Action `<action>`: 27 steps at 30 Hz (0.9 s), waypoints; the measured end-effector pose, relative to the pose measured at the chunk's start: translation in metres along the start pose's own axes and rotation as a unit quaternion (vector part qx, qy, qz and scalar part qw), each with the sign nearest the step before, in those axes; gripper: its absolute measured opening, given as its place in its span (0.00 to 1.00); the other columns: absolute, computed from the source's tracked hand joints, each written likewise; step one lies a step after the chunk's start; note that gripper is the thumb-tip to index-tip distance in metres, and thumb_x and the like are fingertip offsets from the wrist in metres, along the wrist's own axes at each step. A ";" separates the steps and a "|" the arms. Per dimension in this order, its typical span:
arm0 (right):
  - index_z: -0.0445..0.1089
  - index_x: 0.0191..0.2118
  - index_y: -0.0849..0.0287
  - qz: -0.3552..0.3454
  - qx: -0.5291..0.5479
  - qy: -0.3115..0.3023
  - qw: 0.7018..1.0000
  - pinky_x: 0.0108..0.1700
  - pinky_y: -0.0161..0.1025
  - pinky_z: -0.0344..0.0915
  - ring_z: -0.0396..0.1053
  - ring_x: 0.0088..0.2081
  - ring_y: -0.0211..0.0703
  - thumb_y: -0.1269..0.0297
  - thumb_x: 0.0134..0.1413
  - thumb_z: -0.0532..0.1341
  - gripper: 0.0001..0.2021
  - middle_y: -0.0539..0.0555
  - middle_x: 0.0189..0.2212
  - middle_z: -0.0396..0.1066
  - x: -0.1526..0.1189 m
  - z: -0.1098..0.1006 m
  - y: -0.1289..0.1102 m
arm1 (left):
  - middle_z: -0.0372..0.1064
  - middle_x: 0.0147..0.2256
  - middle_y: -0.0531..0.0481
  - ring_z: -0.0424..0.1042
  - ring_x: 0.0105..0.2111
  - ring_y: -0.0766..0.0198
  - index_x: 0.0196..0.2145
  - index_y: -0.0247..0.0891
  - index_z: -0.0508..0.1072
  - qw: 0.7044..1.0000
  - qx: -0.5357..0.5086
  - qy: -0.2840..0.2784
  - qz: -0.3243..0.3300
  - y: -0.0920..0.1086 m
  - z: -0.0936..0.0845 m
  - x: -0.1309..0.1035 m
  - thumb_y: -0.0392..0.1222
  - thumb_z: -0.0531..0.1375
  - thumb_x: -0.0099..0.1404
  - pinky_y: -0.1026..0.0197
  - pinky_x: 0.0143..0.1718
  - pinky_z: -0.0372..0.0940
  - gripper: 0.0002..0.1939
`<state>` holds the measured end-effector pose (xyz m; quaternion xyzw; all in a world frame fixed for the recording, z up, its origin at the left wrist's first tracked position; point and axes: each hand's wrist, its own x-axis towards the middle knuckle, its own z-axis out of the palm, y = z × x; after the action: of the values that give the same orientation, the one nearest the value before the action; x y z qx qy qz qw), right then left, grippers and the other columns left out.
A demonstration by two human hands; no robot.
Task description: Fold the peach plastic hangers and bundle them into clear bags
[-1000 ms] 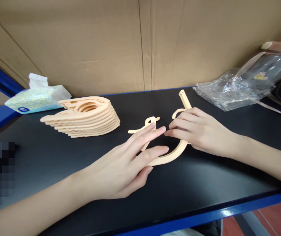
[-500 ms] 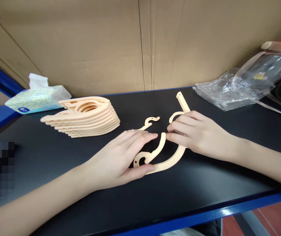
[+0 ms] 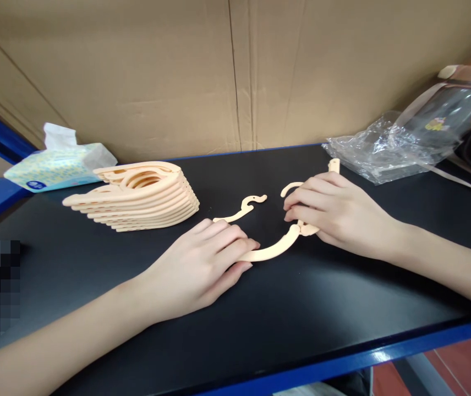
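Note:
My left hand (image 3: 211,256) is closed around one end of a curved cream plastic hanger piece (image 3: 272,250). Its far tip meets or nearly meets the lower end of a cream folding hanger (image 3: 333,165) gripped in my right hand (image 3: 330,206). The fingers of that hand hide most of the hanger; a thin curved part (image 3: 289,188) and a straight end with a hole stick out. Whether the two pieces are joined, I cannot tell. A loose cream hook piece (image 3: 244,210) lies on the black table just beyond my left fingers.
At the left stands a stack of several cream folding hangers (image 3: 136,192), with a tissue pack (image 3: 58,165) behind it. A crumpled clear plastic bag (image 3: 384,154) and a transparent bag with a strap (image 3: 442,121) lie at the back right. Cardboard (image 3: 157,82) walls the back.
The hanger in my right hand has turned, its straight end swinging right. My left fingers have closed on the curved piece, and the hook-shaped end near my left thumb no longer shows.

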<state>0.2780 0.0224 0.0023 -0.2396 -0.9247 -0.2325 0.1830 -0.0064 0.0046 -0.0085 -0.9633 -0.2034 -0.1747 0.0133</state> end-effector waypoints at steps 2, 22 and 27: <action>0.75 0.36 0.61 0.014 -0.004 0.013 1.000 0.41 0.45 0.64 0.69 0.41 0.48 0.81 0.63 0.52 0.15 0.58 0.39 0.77 -0.002 0.000 0.003 | 0.74 0.43 0.46 0.70 0.41 0.58 0.49 0.35 0.72 1.000 0.000 -0.001 -0.003 -0.001 -0.001 0.001 0.38 0.49 0.79 0.56 0.42 0.62 0.13; 0.72 0.38 0.59 0.074 0.014 0.044 0.996 0.32 0.38 0.58 0.63 0.31 0.40 0.72 0.66 0.57 0.07 0.52 0.31 0.69 -0.002 0.001 -0.007 | 0.63 0.33 0.50 0.69 0.31 0.62 0.49 0.38 0.78 0.993 0.088 0.024 -0.075 0.002 -0.001 0.001 0.38 0.50 0.78 0.61 0.31 0.66 0.16; 0.73 0.40 0.58 0.096 0.048 -0.018 0.994 0.32 0.38 0.58 0.67 0.31 0.40 0.71 0.67 0.57 0.07 0.50 0.30 0.71 -0.004 0.008 -0.004 | 0.67 0.36 0.47 0.74 0.36 0.60 0.51 0.36 0.77 0.995 0.052 0.024 -0.081 -0.004 0.002 -0.002 0.38 0.50 0.79 0.60 0.37 0.72 0.16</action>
<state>0.2770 0.0223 -0.0077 -0.3222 -0.9106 -0.1651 0.1995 -0.0093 0.0081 -0.0112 -0.9371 -0.2892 -0.1879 0.0537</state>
